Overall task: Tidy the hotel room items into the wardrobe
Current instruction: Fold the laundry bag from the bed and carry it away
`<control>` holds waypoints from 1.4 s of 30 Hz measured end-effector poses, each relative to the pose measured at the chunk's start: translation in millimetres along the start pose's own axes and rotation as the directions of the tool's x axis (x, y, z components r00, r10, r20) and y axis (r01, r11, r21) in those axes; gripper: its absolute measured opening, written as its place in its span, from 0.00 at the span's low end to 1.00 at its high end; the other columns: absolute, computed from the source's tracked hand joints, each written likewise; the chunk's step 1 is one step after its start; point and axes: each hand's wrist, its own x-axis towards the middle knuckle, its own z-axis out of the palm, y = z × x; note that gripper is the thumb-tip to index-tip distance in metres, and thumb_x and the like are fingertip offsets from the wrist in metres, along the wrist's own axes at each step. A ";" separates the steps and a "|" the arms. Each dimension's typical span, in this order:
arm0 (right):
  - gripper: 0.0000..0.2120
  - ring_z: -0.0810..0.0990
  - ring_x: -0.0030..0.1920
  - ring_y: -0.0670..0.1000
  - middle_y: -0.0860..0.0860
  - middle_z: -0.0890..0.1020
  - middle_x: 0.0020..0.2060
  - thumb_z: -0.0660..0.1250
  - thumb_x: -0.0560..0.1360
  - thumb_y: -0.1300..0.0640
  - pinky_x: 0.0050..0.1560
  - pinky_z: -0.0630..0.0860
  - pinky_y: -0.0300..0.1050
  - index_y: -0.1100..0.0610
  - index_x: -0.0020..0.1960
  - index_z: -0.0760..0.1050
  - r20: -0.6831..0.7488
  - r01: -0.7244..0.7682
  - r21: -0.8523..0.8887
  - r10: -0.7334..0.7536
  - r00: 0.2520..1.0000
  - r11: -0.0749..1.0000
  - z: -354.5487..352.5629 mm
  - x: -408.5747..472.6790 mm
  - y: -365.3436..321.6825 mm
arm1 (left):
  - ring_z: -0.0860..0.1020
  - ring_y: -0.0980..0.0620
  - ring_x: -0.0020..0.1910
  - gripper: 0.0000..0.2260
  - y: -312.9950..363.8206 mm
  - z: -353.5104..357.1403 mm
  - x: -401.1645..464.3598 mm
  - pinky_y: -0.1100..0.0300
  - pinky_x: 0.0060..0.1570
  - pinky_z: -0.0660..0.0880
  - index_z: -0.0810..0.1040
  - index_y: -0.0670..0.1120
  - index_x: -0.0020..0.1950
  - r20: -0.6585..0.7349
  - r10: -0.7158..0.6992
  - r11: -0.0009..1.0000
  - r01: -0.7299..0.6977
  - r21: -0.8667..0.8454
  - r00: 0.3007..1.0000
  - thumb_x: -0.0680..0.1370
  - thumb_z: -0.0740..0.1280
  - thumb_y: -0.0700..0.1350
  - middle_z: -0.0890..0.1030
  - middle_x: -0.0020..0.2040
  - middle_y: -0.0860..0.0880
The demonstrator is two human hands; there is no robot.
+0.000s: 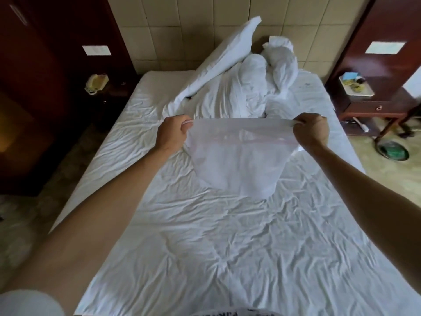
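A translucent white plastic bag [239, 160] with a thin pink strip across it hangs stretched above the bed. My left hand [173, 133] grips its upper left corner. My right hand [312, 130] pinches its upper right corner. The bag's lower end droops toward the wrinkled white sheet [216, 236]. I cannot tell whether anything is inside the bag. Beyond it lie a white pillow [227, 55] and a bunched white duvet [257, 83] at the head of the bed.
A dark nightstand with a beige telephone [96, 83] stands left of the bed. On the right, a wooden bedside table [369, 103] carries a tray of small items [355, 85]. A green-lined bin [393, 150] sits on the floor beside it. Dark wooden panels flank the bed.
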 end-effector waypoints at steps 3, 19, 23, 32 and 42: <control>0.18 0.82 0.45 0.62 0.59 0.85 0.41 0.61 0.65 0.60 0.41 0.71 0.41 0.56 0.48 0.86 0.069 -0.085 -0.028 0.087 0.994 0.996 16.5 -31.0 21.6 | 0.80 0.43 0.43 0.08 -15.2 25.1 -28.3 0.57 0.36 0.66 0.81 0.44 0.46 0.084 -0.059 0.998 0.060 -0.012 0.995 0.81 0.66 0.46 0.83 0.41 0.45; 0.11 0.83 0.45 0.61 0.58 0.86 0.40 0.66 0.69 0.63 0.41 0.68 0.41 0.54 0.45 0.86 0.514 -0.342 -0.342 0.479 0.711 0.875 155.4 -335.7 234.4 | 0.82 0.42 0.49 0.07 -137.1 208.5 -341.4 0.50 0.48 0.78 0.83 0.46 0.49 0.632 -0.422 0.887 0.440 0.140 0.650 0.80 0.67 0.47 0.85 0.47 0.46; 0.13 0.82 0.43 0.60 0.58 0.86 0.40 0.66 0.68 0.65 0.40 0.68 0.40 0.55 0.46 0.86 0.530 -0.340 -0.384 0.506 0.680 0.858 169.7 -369.5 254.8 | 0.81 0.42 0.49 0.07 -146.8 231.5 -375.7 0.54 0.43 0.73 0.82 0.43 0.49 0.648 -0.448 0.872 0.462 0.163 0.616 0.81 0.67 0.45 0.85 0.48 0.44; 0.16 0.83 0.44 0.60 0.57 0.86 0.38 0.61 0.64 0.59 0.41 0.76 0.44 0.56 0.44 0.86 0.434 -0.433 -0.285 0.518 0.737 0.855 209.0 -332.3 269.5 | 0.80 0.39 0.45 0.07 -168.7 280.6 -325.5 0.55 0.40 0.69 0.82 0.43 0.47 0.567 -0.457 0.878 0.451 0.163 0.685 0.78 0.70 0.47 0.84 0.44 0.41; 0.11 0.81 0.40 0.61 0.64 0.81 0.34 0.64 0.69 0.57 0.37 0.67 0.43 0.62 0.41 0.82 0.319 -0.418 -0.246 0.480 0.817 0.875 286.6 -212.5 301.5 | 0.80 0.39 0.54 0.08 -186.9 367.3 -196.0 0.58 0.46 0.70 0.82 0.43 0.57 0.468 -0.395 0.918 0.360 0.167 0.791 0.79 0.67 0.42 0.84 0.54 0.42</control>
